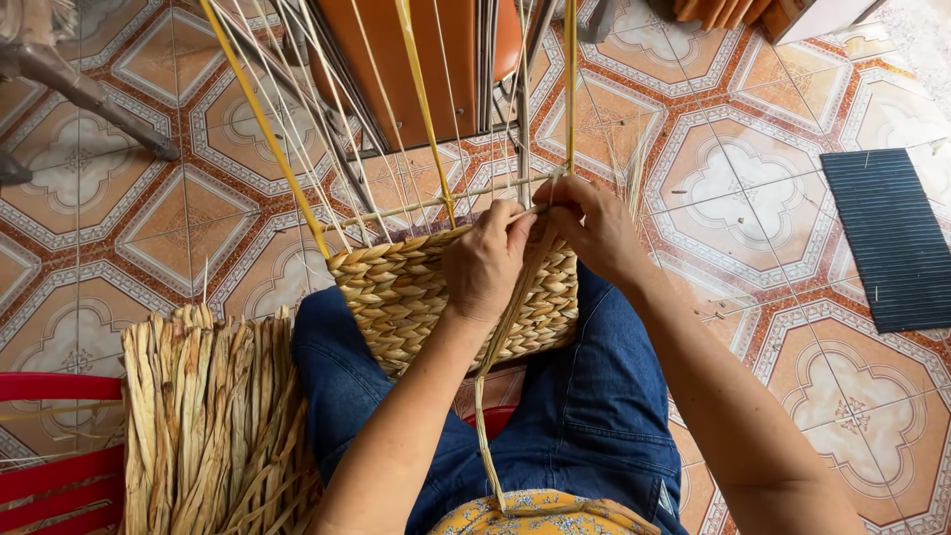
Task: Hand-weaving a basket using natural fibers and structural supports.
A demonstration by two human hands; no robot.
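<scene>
Closest to us, a bundle of dried straw (213, 416) sits by our left knee, within easy reach. The half-woven basket (406, 297) rests on our lap so it stays steady. Our left hand (483, 263) and right hand (594, 228) are both closed, pinching a straw strand (500, 342) at the rim, keeping it tight against the upright stakes (426, 109) beyond

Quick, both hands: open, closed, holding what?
Left hand: closed, pinching the straw strand at the basket rim.
Right hand: closed on the same strand, by the upright stakes.
</scene>
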